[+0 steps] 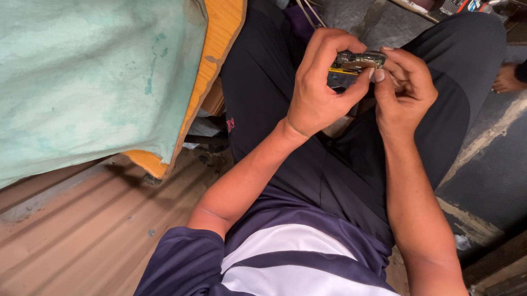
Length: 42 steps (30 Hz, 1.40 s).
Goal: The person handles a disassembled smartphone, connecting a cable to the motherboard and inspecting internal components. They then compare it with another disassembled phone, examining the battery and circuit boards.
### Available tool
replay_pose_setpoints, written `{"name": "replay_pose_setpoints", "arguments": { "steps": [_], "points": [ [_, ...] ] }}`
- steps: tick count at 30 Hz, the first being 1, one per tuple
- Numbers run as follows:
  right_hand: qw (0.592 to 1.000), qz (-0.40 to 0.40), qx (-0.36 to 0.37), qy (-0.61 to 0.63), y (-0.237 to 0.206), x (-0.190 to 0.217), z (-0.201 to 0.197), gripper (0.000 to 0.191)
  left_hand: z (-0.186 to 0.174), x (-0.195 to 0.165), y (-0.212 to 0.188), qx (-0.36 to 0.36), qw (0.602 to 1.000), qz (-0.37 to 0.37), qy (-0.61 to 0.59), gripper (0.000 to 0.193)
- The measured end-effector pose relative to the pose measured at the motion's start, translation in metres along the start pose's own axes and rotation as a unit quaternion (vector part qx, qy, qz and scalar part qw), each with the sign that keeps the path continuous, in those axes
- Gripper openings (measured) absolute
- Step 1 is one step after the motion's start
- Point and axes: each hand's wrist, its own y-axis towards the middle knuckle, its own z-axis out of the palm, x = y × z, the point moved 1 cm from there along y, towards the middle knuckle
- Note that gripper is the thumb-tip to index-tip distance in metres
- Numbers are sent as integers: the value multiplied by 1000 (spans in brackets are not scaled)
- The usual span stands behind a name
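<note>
Small circuit board, dark w/ yellow parts: held over the lap, between both hands, above dark trousers. Left hand: forearm angled up from lower left, wrist bent, fingers curled closed round board's left end, thumb under it. Right hand: forearm up from lower right, fingers pinched shut on board's right end; green-covered table sits to the left.

Navy short-sleeved shirt, white chest stripes; dark trousers; bare forearms.
</note>
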Motion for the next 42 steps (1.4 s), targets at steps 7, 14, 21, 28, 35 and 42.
{"name": "replay_pose_setpoints", "arguments": {
  "steps": [7, 14, 21, 28, 35, 42],
  "points": [
    [1000, 3, -5, -1, -1, 0, 1, 27, 0, 0, 0, 0, 1000, 0, 1, 39],
    [1000, 2, -9, -23, -1, -1, 1, 27, 1, 0, -1, -1, 1000, -5, 0, 39],
    [1000, 2, -12, -29, -1, -2, -1, 27, 1, 1, -1, 5, 1000, 2, 0, 39],
    [1000, 7, -18, -24, -2, -2, -1, 27, 2, 1, -1, 2, 1000, -7, -2, 38],
    [1000, 6, -19, -23, -2, -2, -1, 26, 4, 0, -3, -1, 1000, -10, -5, 38],
    [1000, 4, -18, -19, 0, -1, 1, 25, 5, 1, -3, -6, 1000, -14, -3, 38]
  ]
}}
